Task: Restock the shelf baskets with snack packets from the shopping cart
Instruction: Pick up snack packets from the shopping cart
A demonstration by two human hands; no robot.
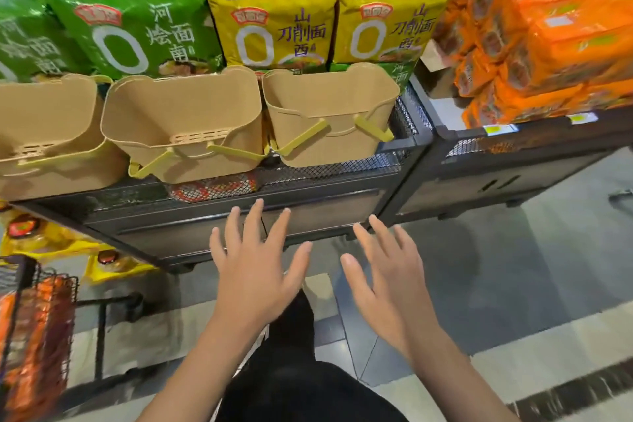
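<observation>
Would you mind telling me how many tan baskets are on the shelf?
3: left basket cut off by the frame edge, middle basket, right basket. More may lie out of view leftward.

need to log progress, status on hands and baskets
Left hand and right hand open, holding nothing. Baskets look empty. Cart at left, nothing in the way.

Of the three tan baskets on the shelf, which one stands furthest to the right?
The basket under the yellow noodle packs; it sits beside the shelf's corner, the other two to its left.
</observation>
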